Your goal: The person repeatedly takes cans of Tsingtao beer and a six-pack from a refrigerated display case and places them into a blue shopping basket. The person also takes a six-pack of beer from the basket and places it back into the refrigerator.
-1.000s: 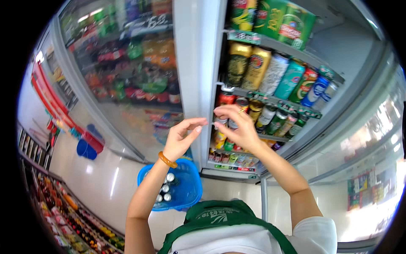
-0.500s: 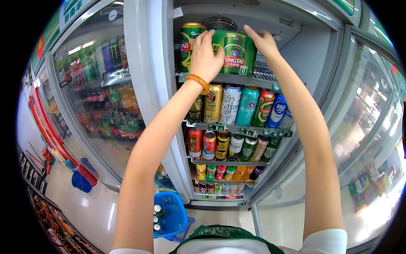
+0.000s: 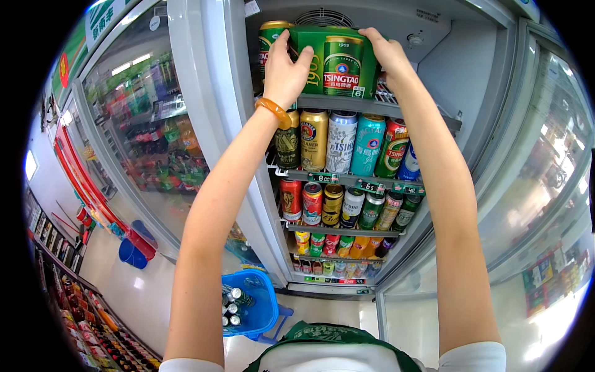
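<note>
On the top shelf of an open drinks fridge, a green carton of beer cans (image 3: 342, 65) stands between my two hands. My left hand (image 3: 285, 69) grips its left end, with the thumb at the front face and the fingers by the side. The fingers of my right hand (image 3: 389, 57) bend over the top right corner; some of them are hidden behind the carton. Left of the carton stands a green can with a gold top (image 3: 273, 32), partly covered by my left hand. An amber bangle (image 3: 274, 112) circles my left wrist.
Under the carton, a grey shelf edge (image 3: 347, 104) crosses above rows of beer cans (image 3: 341, 141) and smaller drinks. The fridge's glass door (image 3: 527, 180) stands open at right; a closed glass door (image 3: 145, 118) is at left. A blue basket (image 3: 271, 307) holding several cans sits low.
My left hand has shifted from the carton's front toward its left end, uncovering more of the front. The right hand has closed onto the top right corner. The view has shifted slightly.
</note>
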The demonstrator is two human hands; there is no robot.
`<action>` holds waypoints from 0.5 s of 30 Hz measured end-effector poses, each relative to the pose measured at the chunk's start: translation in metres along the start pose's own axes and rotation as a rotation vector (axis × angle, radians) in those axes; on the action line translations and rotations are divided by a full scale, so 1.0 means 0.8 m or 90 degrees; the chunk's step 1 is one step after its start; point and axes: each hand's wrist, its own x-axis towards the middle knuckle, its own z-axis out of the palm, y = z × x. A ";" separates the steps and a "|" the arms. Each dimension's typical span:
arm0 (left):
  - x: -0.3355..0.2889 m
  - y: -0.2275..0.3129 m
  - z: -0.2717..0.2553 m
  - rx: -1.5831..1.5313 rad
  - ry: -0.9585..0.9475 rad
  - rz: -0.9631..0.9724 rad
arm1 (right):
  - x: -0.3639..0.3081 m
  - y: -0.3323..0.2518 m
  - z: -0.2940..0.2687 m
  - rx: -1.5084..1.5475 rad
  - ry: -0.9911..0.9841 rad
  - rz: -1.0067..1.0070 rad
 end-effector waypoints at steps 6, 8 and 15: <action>-0.007 0.050 -0.027 -0.124 -0.026 -0.069 | -0.028 0.013 -0.034 -0.175 -0.012 -0.077; -0.014 0.078 -0.037 -0.108 -0.052 -0.089 | -0.052 0.012 -0.040 -0.196 -0.008 -0.102; -0.044 0.042 -0.021 -0.088 -0.070 -0.072 | -0.091 0.043 -0.037 -0.030 -0.005 -0.051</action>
